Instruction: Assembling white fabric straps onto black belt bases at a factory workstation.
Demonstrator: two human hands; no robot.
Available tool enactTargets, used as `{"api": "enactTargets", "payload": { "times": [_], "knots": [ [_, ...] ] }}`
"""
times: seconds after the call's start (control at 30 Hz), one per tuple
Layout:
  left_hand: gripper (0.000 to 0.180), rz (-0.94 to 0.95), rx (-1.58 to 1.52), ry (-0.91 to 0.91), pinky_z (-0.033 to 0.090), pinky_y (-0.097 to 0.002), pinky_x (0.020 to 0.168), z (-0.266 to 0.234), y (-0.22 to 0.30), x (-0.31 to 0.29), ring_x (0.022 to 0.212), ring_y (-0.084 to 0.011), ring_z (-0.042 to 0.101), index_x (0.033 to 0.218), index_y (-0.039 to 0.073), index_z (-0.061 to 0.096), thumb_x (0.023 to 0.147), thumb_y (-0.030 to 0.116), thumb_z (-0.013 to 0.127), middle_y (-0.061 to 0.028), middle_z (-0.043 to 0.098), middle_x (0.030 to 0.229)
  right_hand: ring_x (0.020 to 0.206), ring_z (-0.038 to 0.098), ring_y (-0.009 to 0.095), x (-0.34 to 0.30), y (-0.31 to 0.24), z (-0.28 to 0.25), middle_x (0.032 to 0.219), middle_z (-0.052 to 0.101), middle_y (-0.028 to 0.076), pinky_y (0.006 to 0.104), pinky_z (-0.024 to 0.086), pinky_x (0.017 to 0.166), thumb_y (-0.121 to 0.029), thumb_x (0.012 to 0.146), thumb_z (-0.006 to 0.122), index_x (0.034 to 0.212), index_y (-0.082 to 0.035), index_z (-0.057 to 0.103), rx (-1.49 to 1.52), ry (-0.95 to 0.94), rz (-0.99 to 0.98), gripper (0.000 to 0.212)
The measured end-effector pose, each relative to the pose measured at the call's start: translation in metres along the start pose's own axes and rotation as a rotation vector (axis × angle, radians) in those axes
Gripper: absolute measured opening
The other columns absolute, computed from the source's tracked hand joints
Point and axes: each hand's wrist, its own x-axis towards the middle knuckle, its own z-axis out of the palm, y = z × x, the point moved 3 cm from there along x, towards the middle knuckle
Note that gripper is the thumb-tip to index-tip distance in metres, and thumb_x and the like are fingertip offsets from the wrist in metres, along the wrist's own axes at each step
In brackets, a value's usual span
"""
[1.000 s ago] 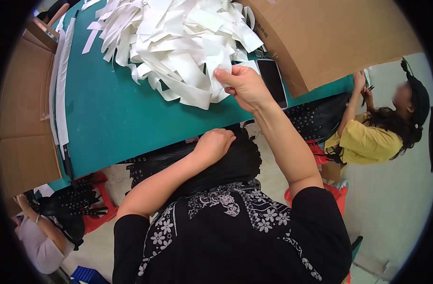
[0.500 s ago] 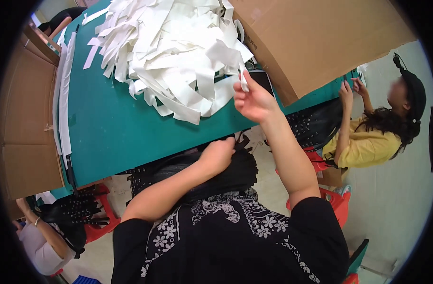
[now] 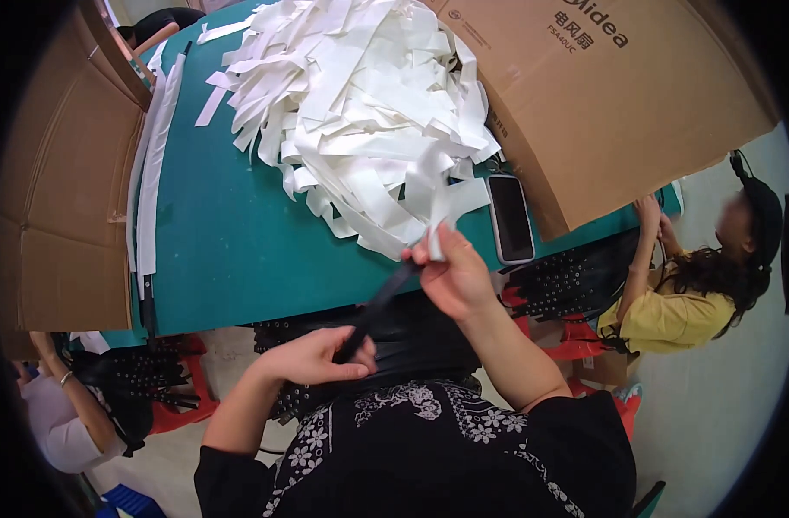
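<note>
My left hand point(image 3: 312, 356) is closed around a narrow black strap point(image 3: 380, 304), which slants up over my lap toward my right hand. At the table's front edge my right hand point(image 3: 457, 276) pinches a white fabric-like strip point(image 3: 444, 205), blurred at its upper part. The strap's upper end meets the fingertips of that hand; whether they grip it too I cannot tell. Beyond them a large heap of white strips point(image 3: 351, 104) covers much of the green table point(image 3: 222, 250). A bundle of black straps point(image 3: 412, 332), some with metal eyelets, lies across my lap.
A smartphone point(image 3: 511, 220) lies right of the heap, beside a big cardboard box point(image 3: 602, 138). Another cardboard box point(image 3: 62, 190) stands at the left, next to long white-wrapped pieces point(image 3: 159, 173). One person in yellow point(image 3: 679, 302) sits at right, another point(image 3: 71, 423) at left.
My right hand has drawn the white strip away from the heap, nearer to me. My left hand has come back from under the table edge with the black strap raised. The view has shifted.
</note>
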Motion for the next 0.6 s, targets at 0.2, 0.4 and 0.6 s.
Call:
{"api": "enactTargets", "payload": {
  "times": [0.2, 0.4, 0.6],
  "knots": [
    [0.046, -0.153, -0.831, 0.235, 0.045, -0.0299, 0.080, -0.023, 0.014, 0.058, 0.088, -0.0182, 0.056, 0.112, 0.000, 0.050, 0.091, 0.039, 0.036, -0.0098, 0.057, 0.100, 0.076, 0.057, 0.011, -0.025, 0.035, 0.020, 0.087, 0.061, 0.006, 0.0247, 0.045, 0.070, -0.014, 0.083, 0.058, 0.096, 0.001, 0.059, -0.305, -0.266, 0.242, 0.020],
    [0.022, -0.207, -0.477, 0.247, 0.049, -0.0241, 0.068, -0.027, 0.009, 0.074, 0.079, -0.0162, 0.060, 0.102, -0.003, 0.054, 0.083, 0.009, 0.054, -0.0098, 0.060, 0.091, 0.080, 0.056, 0.013, -0.033, 0.014, 0.022, 0.091, 0.060, 0.007, 0.0265, 0.044, 0.074, -0.013, 0.081, 0.059, 0.098, 0.001, 0.059, -0.344, -0.261, 0.361, 0.022],
    [0.018, -0.051, -0.666, 0.183, 0.037, -0.0212, 0.050, -0.037, -0.003, -0.004, 0.057, -0.0099, 0.048, 0.084, 0.001, 0.048, 0.084, 0.020, 0.050, -0.0045, 0.051, 0.066, 0.065, 0.045, 0.009, -0.001, -0.041, -0.023, 0.077, 0.052, -0.002, 0.0259, 0.040, 0.064, -0.028, 0.085, 0.055, 0.095, -0.011, 0.054, 0.176, 0.109, 0.183, 0.020]
  ]
}}
